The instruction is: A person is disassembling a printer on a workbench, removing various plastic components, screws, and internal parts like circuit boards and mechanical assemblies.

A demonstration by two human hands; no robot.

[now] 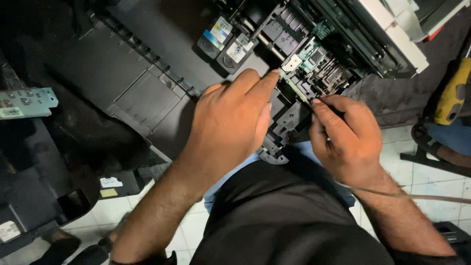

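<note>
Dark trousers (294, 216) are seen nearest. Left hand (230, 122) is pressed, fingers flat, on black printer carriage (289, 118); right hand (348, 140) is pinched on thin tool (321, 105). Carriage judged light, brittle plastic w/ fragile circuit board (309, 54); best held by frame edges.

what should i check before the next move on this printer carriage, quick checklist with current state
1. Left hand steadying the black carriage assembly: ok, it rests on it.
2. Right hand gripping a thin dark tool: ok, pinched; tip placement cannot tell.
3. Small green circuit board free of fingers: ok.
4. Two ink cartridges out of the way: ok, set aside on the black panel.
5. Thin cable by the right wrist free: cannot tell.
</note>
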